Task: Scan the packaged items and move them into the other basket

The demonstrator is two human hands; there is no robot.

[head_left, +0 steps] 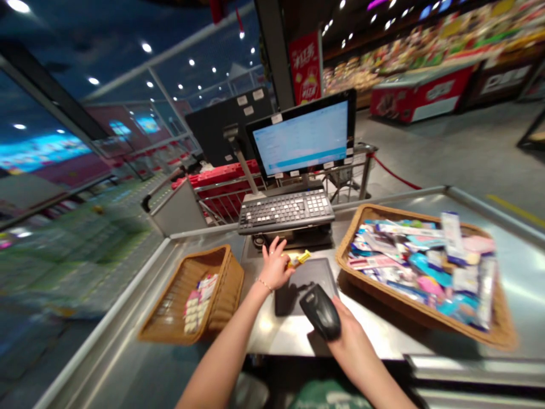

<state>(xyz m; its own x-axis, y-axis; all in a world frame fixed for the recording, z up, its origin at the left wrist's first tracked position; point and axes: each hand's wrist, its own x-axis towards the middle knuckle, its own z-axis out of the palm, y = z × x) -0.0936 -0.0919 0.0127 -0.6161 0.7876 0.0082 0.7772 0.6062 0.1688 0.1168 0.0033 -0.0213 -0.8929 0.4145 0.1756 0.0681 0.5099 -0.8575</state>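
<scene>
My left hand (276, 268), with a thin bracelet at its wrist, is closed on a small yellow packet (301, 259) just in front of the keyboard (287, 211). Some of its fingers stick up, away from the packet, whose printing is too blurred to read. In my right hand (349, 339) is a black barcode scanner (320, 312), its head tilted toward the left hand. Beneath both lies a dark flat pad (326, 271) on the metal counter (266, 335).
To the right, a wicker basket (347, 241) is heaped with packaged goods. Another wicker basket (164, 301) at left holds a few white and pink packs (199, 304). A lit monitor (304, 139) stands behind the keyboard, with a shopping cart (219, 201) beyond.
</scene>
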